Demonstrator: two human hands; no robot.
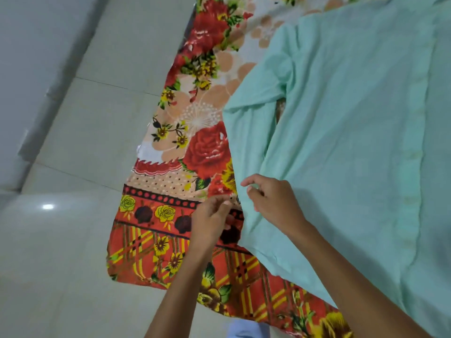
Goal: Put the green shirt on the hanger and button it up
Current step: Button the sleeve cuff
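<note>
I saw the green shirt [353,132] lying flat on a floral blanket [195,147] on the tiled floor [73,240]. My right hand [273,203] pinched its edge; my left hand [212,220] hovered beside it, fingers loosely curled, empty. No writing was legible.

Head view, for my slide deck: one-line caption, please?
Both hands, left and right, work the edge of a green shirt spread on a floral blanket.

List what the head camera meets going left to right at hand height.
Tiled floor → floral blanket → left hand → right hand → green shirt.
</note>
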